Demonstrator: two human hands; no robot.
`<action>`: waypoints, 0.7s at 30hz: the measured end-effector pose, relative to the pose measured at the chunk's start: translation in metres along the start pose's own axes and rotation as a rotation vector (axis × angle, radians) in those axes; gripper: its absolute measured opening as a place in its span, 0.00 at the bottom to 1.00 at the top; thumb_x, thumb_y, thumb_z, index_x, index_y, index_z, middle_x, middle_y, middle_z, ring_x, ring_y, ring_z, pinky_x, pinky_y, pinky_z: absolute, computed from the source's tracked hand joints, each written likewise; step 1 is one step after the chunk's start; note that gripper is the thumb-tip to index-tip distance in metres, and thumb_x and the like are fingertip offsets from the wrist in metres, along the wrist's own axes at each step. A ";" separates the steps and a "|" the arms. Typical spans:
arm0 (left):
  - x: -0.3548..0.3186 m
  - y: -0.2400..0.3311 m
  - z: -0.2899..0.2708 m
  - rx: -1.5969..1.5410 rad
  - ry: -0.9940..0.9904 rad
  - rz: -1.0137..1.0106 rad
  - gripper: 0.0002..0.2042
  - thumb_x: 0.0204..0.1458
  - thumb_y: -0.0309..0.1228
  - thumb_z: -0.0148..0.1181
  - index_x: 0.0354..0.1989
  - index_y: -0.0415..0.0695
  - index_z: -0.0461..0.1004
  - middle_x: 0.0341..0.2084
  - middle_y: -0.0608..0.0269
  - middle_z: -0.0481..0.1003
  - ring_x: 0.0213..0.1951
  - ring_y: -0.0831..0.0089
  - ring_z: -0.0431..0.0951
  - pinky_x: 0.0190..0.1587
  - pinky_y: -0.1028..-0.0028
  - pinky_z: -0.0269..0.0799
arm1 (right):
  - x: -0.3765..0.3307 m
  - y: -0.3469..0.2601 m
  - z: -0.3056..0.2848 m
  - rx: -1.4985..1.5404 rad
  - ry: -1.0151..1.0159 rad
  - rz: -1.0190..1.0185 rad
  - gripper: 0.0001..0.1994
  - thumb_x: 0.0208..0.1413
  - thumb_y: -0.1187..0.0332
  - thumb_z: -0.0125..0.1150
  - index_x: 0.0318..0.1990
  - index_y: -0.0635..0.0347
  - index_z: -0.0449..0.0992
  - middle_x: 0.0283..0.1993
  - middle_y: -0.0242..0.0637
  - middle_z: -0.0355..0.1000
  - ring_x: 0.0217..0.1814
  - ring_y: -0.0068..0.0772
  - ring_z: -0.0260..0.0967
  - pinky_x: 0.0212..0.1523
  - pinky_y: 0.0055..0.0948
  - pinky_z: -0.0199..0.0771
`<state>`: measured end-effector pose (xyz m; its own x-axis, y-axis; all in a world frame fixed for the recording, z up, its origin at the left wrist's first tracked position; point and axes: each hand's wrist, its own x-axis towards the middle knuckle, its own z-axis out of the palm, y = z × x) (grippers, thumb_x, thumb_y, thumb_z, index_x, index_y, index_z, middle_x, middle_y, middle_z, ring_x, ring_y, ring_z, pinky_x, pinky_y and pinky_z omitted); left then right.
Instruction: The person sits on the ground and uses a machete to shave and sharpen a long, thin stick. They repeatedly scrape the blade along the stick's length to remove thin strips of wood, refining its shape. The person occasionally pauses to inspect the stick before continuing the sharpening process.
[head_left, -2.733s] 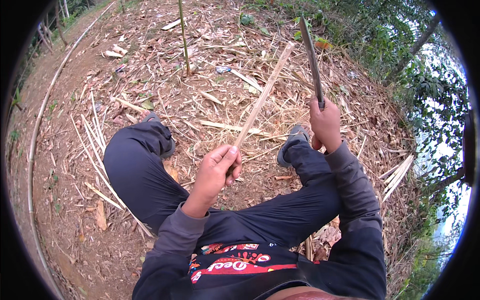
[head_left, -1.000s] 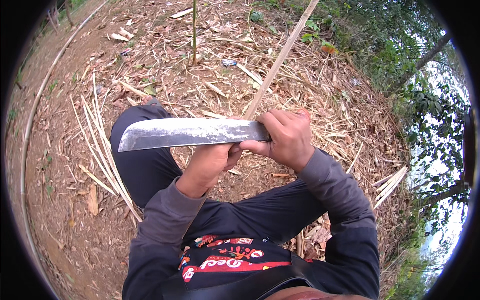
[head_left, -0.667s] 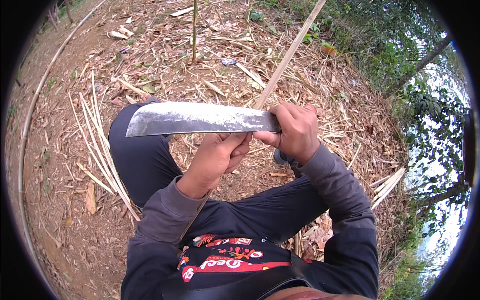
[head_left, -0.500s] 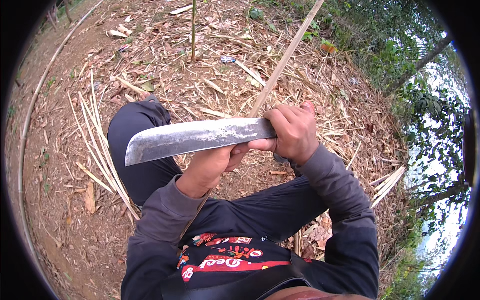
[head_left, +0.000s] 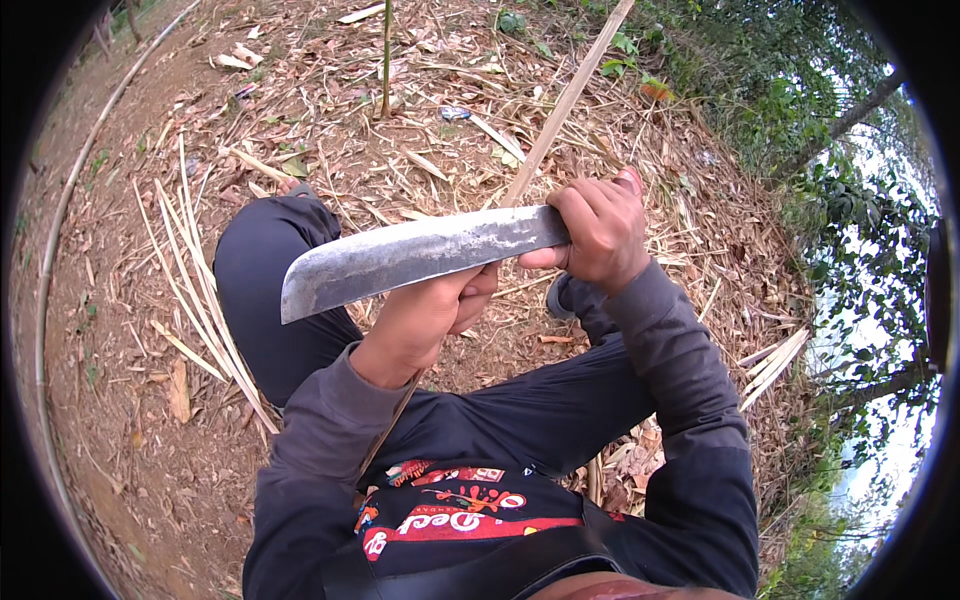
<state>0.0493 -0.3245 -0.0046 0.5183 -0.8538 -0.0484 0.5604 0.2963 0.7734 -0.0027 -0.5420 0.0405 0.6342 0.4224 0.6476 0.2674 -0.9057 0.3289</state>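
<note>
The broad, grey, scuffed steel machete (head_left: 420,258) slanted across the lap, its tip at the left, above the bent knee of the dark navy trousers (head_left: 272,260). Just below the machete's middle, the bare left hand (head_left: 420,315) was closed on a long, flat, pale-brown wooden strip (head_left: 565,115) (the blade partly hid the grip, and contact between knuckles and steel could not be told). The strip passed behind the machete and rose beyond it, up to the right. At the machete's right end, the bare right hand (head_left: 605,230) was clamped round the handle.

Far left of the machete curved a long, slender, pale pole (head_left: 75,170); nearer its tip lay thin, cream-coloured split strips (head_left: 205,300). Brown soil stretched between these. Beyond the machete stood a thin green stem (head_left: 387,60), and well to its right lay a small, pale fan of split pieces (head_left: 775,368).
</note>
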 end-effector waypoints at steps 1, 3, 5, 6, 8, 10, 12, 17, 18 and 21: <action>0.000 0.000 -0.001 -0.001 -0.002 0.006 0.13 0.67 0.38 0.48 0.32 0.45 0.66 0.17 0.77 0.58 0.14 0.89 0.49 0.16 0.81 0.42 | 0.002 0.001 0.000 -0.008 0.010 -0.013 0.32 0.40 0.31 0.63 0.23 0.55 0.71 0.20 0.30 0.65 0.20 0.31 0.69 0.23 0.32 0.66; -0.003 0.005 0.001 -0.023 0.038 -0.006 0.12 0.67 0.39 0.48 0.34 0.45 0.66 0.18 0.77 0.56 0.14 0.90 0.49 0.16 0.82 0.42 | 0.005 0.004 0.000 -0.021 0.031 -0.040 0.31 0.40 0.31 0.63 0.24 0.55 0.71 0.20 0.30 0.66 0.21 0.32 0.70 0.24 0.32 0.67; -0.003 0.009 -0.001 -0.051 -0.028 -0.024 0.12 0.68 0.39 0.47 0.36 0.45 0.66 0.17 0.78 0.56 0.13 0.91 0.49 0.14 0.84 0.41 | -0.003 0.023 0.003 -0.074 0.070 0.079 0.30 0.44 0.33 0.63 0.25 0.56 0.72 0.20 0.32 0.67 0.20 0.33 0.70 0.22 0.33 0.67; -0.004 0.008 -0.002 -0.047 -0.028 -0.034 0.12 0.68 0.40 0.47 0.36 0.45 0.66 0.17 0.78 0.56 0.13 0.91 0.48 0.14 0.84 0.41 | -0.010 0.035 0.004 -0.105 0.088 0.140 0.30 0.46 0.34 0.63 0.26 0.56 0.72 0.20 0.32 0.68 0.20 0.34 0.70 0.21 0.33 0.67; -0.007 0.008 -0.003 -0.043 -0.011 -0.039 0.12 0.68 0.40 0.46 0.36 0.45 0.66 0.17 0.78 0.56 0.12 0.91 0.48 0.13 0.84 0.41 | -0.017 0.058 0.003 -0.113 0.105 0.404 0.27 0.53 0.39 0.62 0.27 0.58 0.73 0.20 0.35 0.69 0.18 0.38 0.69 0.19 0.35 0.66; -0.005 0.004 -0.003 -0.049 -0.028 -0.064 0.12 0.69 0.40 0.45 0.35 0.46 0.66 0.16 0.78 0.56 0.12 0.91 0.48 0.12 0.84 0.41 | -0.025 0.065 0.002 -0.078 0.084 0.441 0.25 0.57 0.43 0.61 0.28 0.59 0.74 0.19 0.38 0.69 0.17 0.40 0.68 0.19 0.36 0.66; -0.003 -0.001 -0.004 -0.066 -0.032 -0.093 0.12 0.69 0.39 0.45 0.35 0.46 0.66 0.16 0.78 0.56 0.11 0.91 0.48 0.12 0.84 0.41 | -0.028 0.060 0.006 -0.060 0.071 0.478 0.25 0.58 0.43 0.61 0.29 0.59 0.74 0.19 0.38 0.69 0.17 0.40 0.68 0.19 0.36 0.67; -0.002 0.001 -0.003 -0.014 -0.002 -0.057 0.12 0.69 0.39 0.45 0.33 0.47 0.66 0.16 0.79 0.56 0.11 0.91 0.48 0.12 0.84 0.41 | -0.017 0.030 -0.001 -0.125 0.034 0.185 0.26 0.54 0.39 0.62 0.27 0.57 0.74 0.20 0.35 0.69 0.19 0.36 0.70 0.20 0.37 0.66; -0.001 -0.002 -0.003 -0.004 0.008 -0.064 0.12 0.69 0.39 0.45 0.33 0.47 0.66 0.16 0.79 0.56 0.11 0.91 0.48 0.12 0.84 0.41 | -0.020 0.038 0.003 -0.138 0.045 0.279 0.27 0.54 0.38 0.61 0.27 0.57 0.74 0.20 0.36 0.69 0.19 0.37 0.70 0.21 0.38 0.67; 0.000 -0.004 -0.004 0.037 -0.002 -0.105 0.12 0.69 0.39 0.46 0.33 0.47 0.66 0.16 0.79 0.57 0.12 0.91 0.48 0.12 0.84 0.41 | -0.037 0.100 0.012 -0.195 0.021 0.724 0.32 0.58 0.34 0.52 0.26 0.60 0.74 0.20 0.41 0.70 0.21 0.44 0.70 0.27 0.43 0.68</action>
<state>0.0496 -0.3239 -0.0100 0.4564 -0.8804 -0.1289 0.5871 0.1891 0.7871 0.0090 -0.6485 0.0410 0.5880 -0.2740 0.7610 -0.3459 -0.9357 -0.0696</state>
